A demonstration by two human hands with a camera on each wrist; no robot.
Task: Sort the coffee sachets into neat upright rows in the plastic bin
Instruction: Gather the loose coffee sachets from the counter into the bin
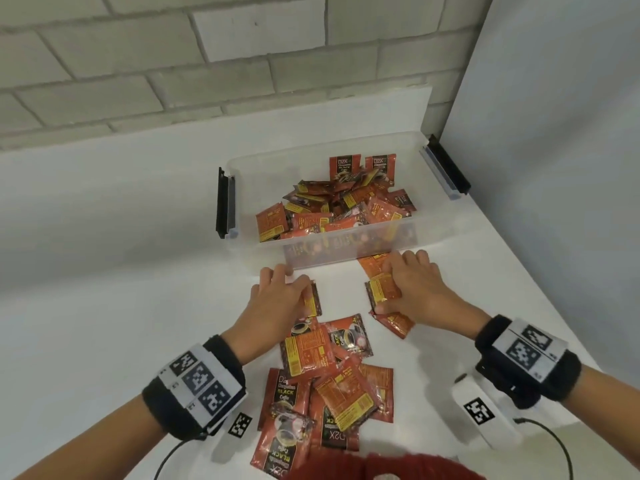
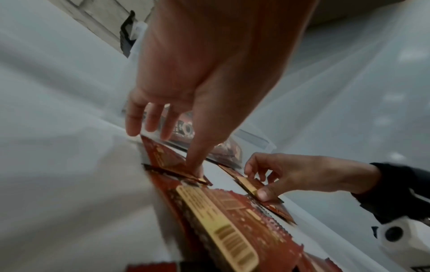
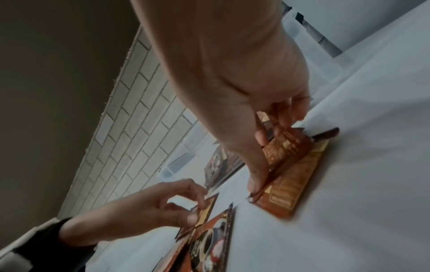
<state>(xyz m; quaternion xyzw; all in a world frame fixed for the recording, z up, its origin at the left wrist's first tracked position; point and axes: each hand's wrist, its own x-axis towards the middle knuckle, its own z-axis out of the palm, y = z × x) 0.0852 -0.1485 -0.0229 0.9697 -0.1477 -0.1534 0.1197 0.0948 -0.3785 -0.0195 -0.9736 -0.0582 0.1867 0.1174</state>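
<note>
A clear plastic bin (image 1: 242, 161) stands on the white table with a jumbled heap of red-orange coffee sachets (image 1: 346, 206) inside; two stand upright at its far wall. More loose sachets (image 1: 329, 379) lie on the table in front of me. My left hand (image 1: 277, 299) pinches one sachet (image 1: 313, 299) between thumb (image 2: 197, 169) and fingers just before the bin's near wall. My right hand (image 1: 408, 285) pinches another sachet (image 1: 381, 289) lying on further sachets (image 3: 286, 187). Both hands sit low on the table.
The bin has black latch handles on its left (image 1: 223, 202) and right (image 1: 446, 168) ends. A brick wall (image 1: 207, 64) runs behind the table and a white panel (image 1: 554, 133) closes the right side. Cables (image 1: 554, 441) trail from my wrist cameras.
</note>
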